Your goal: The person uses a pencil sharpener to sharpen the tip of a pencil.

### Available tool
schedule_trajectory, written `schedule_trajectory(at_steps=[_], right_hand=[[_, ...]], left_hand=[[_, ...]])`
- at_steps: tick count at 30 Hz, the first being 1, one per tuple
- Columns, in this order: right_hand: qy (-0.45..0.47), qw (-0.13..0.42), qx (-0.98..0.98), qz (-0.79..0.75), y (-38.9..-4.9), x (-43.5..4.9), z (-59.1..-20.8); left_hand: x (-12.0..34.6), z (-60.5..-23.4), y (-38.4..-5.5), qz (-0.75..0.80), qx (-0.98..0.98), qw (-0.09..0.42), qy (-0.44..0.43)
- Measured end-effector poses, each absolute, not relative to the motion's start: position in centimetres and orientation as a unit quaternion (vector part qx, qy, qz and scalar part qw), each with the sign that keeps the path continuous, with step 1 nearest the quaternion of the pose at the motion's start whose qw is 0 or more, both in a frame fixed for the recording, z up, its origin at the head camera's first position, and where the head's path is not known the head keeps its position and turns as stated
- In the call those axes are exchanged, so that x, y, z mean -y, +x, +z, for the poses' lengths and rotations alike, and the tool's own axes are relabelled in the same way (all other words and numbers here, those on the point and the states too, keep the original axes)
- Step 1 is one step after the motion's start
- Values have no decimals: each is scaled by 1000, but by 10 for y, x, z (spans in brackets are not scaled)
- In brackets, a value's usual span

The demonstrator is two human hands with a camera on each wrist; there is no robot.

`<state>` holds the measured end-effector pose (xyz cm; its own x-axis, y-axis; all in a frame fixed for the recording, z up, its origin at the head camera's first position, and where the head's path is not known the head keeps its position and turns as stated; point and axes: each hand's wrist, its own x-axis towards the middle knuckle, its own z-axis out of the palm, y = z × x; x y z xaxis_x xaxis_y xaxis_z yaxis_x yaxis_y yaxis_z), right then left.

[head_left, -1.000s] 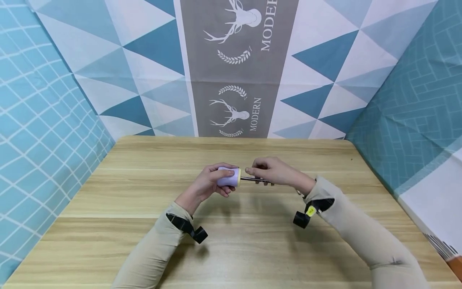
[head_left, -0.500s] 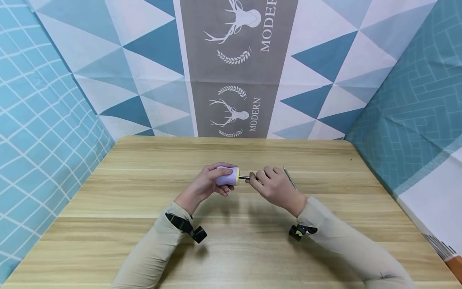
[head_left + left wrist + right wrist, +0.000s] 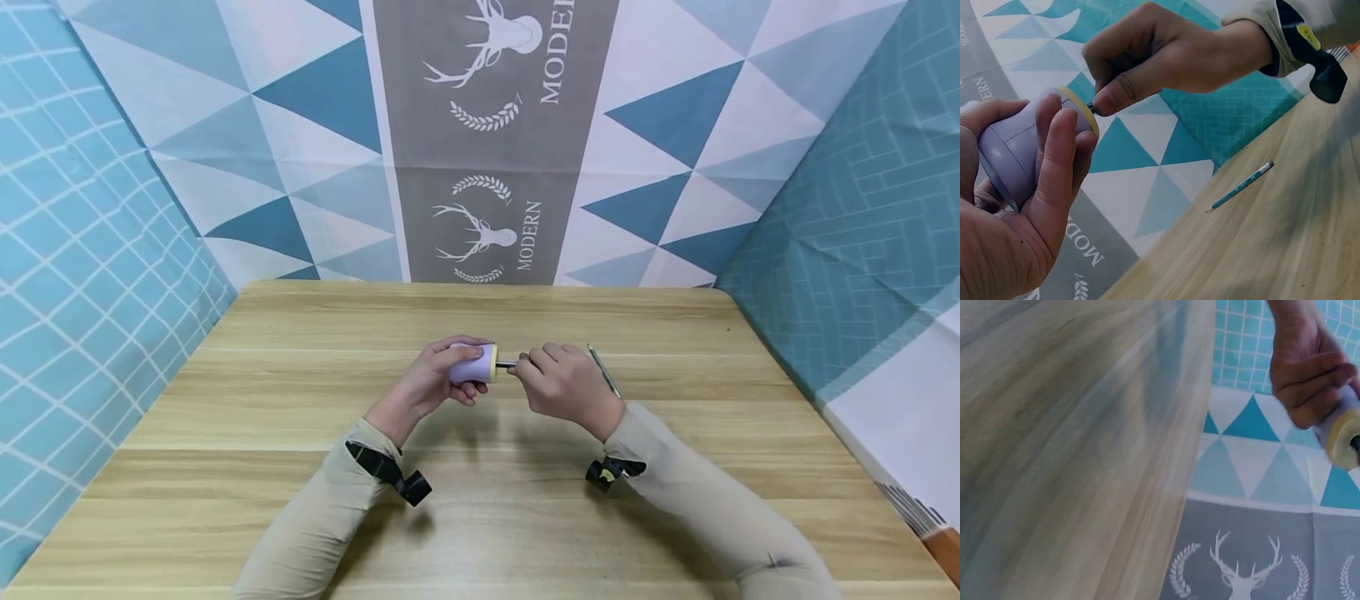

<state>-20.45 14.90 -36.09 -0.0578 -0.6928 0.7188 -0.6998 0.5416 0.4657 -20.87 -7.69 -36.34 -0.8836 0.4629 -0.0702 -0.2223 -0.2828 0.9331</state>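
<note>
My left hand [image 3: 435, 375] grips a purple pencil sharpener [image 3: 1016, 140] with a yellow rim, thumb on one side and fingers curled round the other. From the hole in its yellow end [image 3: 1341, 440] sticks a dark pencil [image 3: 505, 364], mostly hidden by my right hand [image 3: 566, 385]. Thumb and curled fingers of that hand pinch the pencil close to the rim, as the left wrist view [image 3: 1147, 59] shows. Both hands are raised over the middle of the table. In the right wrist view, the right hand is almost wholly out of frame.
A green pencil [image 3: 1241, 185] lies on the wooden table [image 3: 300, 500], just beyond my right hand. Patterned cloth [image 3: 480, 150] hangs behind the table and along both sides. Black camera straps are on both wrists.
My right hand has turned over and shifted closer to the sharpener, and less of the held pencil shows. The green pencil on the table has come into sight. The left hand stays put.
</note>
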Motion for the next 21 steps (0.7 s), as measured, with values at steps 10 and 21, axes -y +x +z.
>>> schedule_trajectory(at_steps=[10, 21], right_hand=[[370, 88, 881, 282, -207, -141, -335], [195, -306, 813, 456, -230, -151, -313]], left_hand=[[80, -367, -213, 790, -571, 206, 87], [75, -371, -212, 788, -569, 213, 96]])
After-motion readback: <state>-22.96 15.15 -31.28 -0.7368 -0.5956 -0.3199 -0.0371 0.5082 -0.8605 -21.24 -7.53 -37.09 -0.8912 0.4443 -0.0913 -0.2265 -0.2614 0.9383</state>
